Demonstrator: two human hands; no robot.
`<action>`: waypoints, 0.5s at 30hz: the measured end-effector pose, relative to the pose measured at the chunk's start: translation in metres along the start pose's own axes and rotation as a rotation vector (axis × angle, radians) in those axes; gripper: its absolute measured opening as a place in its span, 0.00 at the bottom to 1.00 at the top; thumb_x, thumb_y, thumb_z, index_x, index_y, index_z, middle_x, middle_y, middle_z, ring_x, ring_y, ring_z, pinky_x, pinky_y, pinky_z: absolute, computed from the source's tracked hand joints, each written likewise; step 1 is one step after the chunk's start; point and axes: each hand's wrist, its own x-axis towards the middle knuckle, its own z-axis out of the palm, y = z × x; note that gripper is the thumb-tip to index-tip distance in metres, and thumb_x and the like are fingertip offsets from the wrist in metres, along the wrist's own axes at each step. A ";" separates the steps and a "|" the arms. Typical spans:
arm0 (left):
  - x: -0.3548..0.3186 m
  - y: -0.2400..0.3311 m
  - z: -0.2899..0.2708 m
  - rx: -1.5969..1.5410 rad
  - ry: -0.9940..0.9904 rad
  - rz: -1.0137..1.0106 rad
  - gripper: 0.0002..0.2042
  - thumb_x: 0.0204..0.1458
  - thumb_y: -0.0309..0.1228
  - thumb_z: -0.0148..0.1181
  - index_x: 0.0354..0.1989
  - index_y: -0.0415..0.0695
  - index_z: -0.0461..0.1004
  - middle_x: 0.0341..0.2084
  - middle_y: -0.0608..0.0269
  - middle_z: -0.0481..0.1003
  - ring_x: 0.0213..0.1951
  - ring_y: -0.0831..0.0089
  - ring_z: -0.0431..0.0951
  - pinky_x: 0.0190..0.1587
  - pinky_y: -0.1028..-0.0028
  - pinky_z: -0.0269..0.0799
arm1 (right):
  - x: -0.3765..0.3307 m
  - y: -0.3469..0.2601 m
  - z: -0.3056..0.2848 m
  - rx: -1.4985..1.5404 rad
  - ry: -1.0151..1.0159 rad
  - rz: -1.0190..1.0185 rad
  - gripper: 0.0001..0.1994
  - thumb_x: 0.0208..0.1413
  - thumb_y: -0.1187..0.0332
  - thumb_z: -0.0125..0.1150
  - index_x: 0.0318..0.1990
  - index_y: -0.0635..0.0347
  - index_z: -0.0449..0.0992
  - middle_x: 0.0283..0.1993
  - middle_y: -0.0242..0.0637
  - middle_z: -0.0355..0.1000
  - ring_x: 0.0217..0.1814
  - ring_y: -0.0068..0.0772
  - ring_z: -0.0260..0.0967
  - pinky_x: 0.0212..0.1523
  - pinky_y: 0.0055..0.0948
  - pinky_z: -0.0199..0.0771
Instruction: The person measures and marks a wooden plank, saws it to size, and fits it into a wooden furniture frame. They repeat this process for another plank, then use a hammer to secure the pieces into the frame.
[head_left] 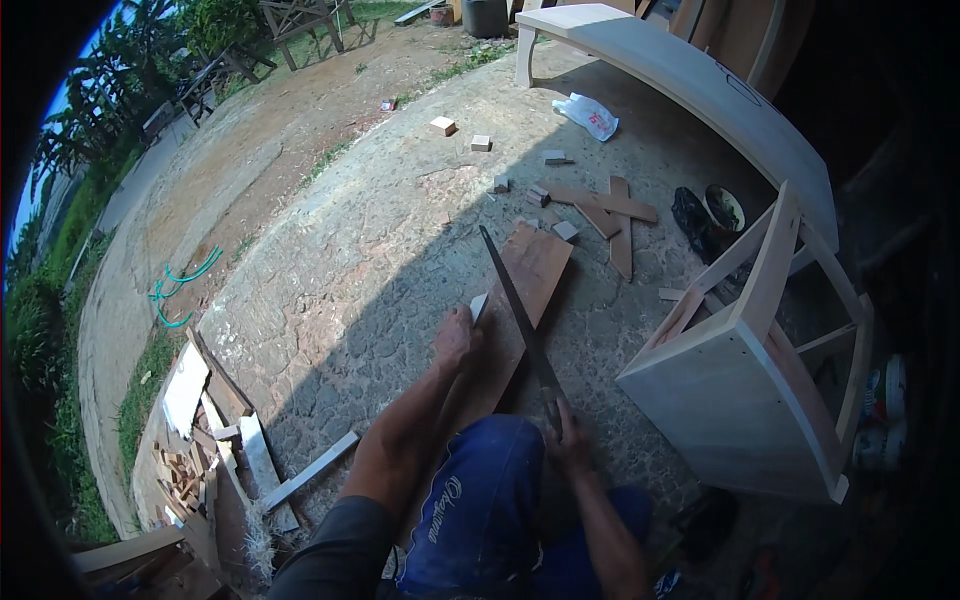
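A reddish-brown wooden board (530, 270) lies on the concrete ground in front of me. My left hand (456, 336) rests on the board's left edge, fingers around a small pale block (479, 305). My right hand (566, 432) grips the handle of a long hand saw (515, 305), whose dark blade runs up and to the left across the board. My knee in blue shorts (485, 495) is low in the picture, between my forearms.
An unfinished pale wooden cabinet frame (735, 385) stands close on my right. A long curved pale bench (700, 85) is behind it. Offcuts and crossed planks (610, 210) lie beyond the board. A scrap wood pile (200, 440) sits on the left, and a green hose (175, 285) farther left.
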 end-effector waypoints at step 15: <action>0.043 0.034 0.019 -0.064 0.103 -0.116 0.22 0.63 0.48 0.48 0.43 0.38 0.73 0.41 0.38 0.77 0.47 0.39 0.76 0.50 0.47 0.70 | 0.013 -0.105 -0.110 0.201 0.236 -0.070 0.29 0.56 0.68 0.61 0.64 0.76 0.66 0.50 0.59 0.76 0.48 0.49 0.79 0.48 0.39 0.79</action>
